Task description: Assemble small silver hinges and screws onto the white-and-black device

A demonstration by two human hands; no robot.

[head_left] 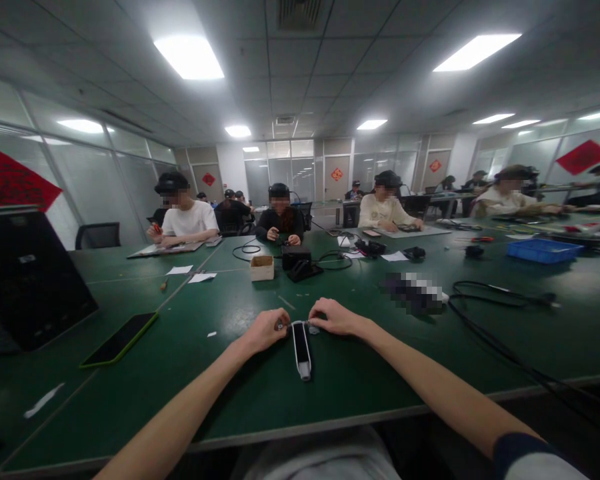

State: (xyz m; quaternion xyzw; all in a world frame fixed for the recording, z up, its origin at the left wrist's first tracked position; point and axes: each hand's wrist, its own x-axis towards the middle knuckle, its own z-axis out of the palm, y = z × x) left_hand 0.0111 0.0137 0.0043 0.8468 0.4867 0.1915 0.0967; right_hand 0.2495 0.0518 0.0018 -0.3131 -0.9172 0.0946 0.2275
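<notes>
A slim black device with silver ends (301, 348) lies on the green table (230, 387), pointing away from me. My left hand (266, 329) is closed in a pinch at the device's far end, on its left side. My right hand (331, 316) is curled at the same end from the right, fingertips pressed to a small silver part. Both hands touch the device's far tip. What the fingers pinch is too small to name.
A phone with a green edge (120, 339) lies at left, beside a black laptop (27, 280). A small cardboard box (262, 267), a black unit (297, 259) and cables (500, 333) lie beyond. A blue tray (544, 250) sits far right. Several people work across the table.
</notes>
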